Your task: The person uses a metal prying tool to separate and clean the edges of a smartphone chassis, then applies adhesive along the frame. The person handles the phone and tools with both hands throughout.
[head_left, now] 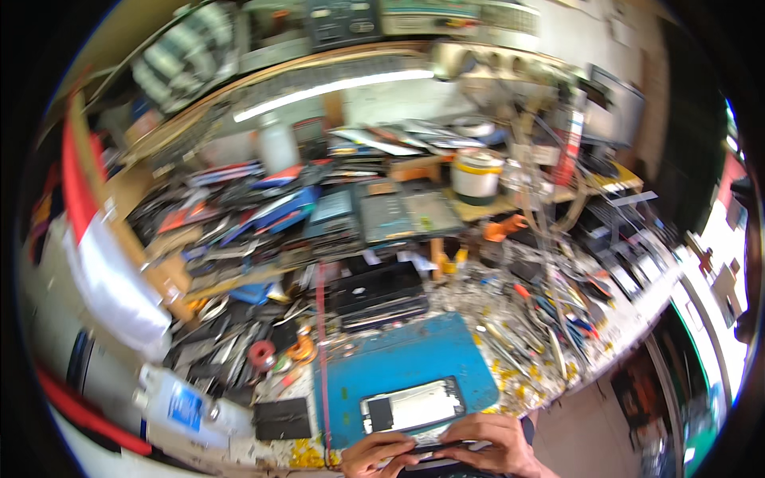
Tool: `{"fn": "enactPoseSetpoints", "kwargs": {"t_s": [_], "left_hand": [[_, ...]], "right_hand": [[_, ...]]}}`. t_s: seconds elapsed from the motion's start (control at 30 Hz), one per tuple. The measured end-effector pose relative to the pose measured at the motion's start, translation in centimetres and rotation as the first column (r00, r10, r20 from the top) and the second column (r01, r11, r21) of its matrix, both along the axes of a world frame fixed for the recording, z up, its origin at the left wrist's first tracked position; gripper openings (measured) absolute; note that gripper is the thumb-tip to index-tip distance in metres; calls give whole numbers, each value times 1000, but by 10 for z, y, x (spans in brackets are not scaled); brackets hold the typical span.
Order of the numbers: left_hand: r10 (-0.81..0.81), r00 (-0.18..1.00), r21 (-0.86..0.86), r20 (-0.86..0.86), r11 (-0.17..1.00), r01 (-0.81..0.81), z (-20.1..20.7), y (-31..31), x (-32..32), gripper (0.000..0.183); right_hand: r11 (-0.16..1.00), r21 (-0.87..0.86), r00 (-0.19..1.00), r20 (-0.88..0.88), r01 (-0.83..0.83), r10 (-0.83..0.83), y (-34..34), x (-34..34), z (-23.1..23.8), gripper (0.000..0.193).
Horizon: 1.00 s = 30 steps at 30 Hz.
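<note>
At the near edge of the blue work mat [454, 342], my left hand [374, 456] and my right hand [490, 446] pinch a thin, dark, phone-like slab [437, 451] between them. It is seen nearly edge-on, and the fingers cover much of it, so its exact kind is unclear. Just beyond my hands, an opened phone frame [426, 401] lies flat on the mat, bright silver-white inside a dark rim, with a black block at its left end. A dark flat square piece [283, 419] rests left of the mat.
Stacked black trays or panels [378, 291] stand behind the mat. Pliers and tweezers [550, 319] crowd the right; spools [261, 354] and loose tools lie left. A clear plastic bottle [183, 406] stands near left. Farther back are piled phone parts, a white tub [476, 175] and another bottle [277, 143].
</note>
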<state>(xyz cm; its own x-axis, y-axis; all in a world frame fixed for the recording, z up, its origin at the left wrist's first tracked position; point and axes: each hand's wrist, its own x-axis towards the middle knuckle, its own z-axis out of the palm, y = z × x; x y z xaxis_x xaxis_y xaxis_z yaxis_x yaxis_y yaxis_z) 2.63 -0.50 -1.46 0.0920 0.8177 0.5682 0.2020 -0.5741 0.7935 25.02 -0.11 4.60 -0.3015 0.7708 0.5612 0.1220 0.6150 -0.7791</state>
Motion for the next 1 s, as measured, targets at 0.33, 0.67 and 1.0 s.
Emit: {"fn": "enactPoseSetpoints", "kwargs": {"t_s": [0.33,0.67,1.0], "left_hand": [[9,997,58,-75,998,-5,-18,-1,9,42],[296,922,342,-250,918,-202,3,0,23,17],[106,918,223,-382,975,-19,-2,8,14,10]], "right_hand": [[972,-99,921,-352,-212,166,-8,-3,-21,22],[976,-14,837,-517,-216,178,-2,-21,-34,32],[982,96,986,56,-165,160,6,-6,-34,41]]}}
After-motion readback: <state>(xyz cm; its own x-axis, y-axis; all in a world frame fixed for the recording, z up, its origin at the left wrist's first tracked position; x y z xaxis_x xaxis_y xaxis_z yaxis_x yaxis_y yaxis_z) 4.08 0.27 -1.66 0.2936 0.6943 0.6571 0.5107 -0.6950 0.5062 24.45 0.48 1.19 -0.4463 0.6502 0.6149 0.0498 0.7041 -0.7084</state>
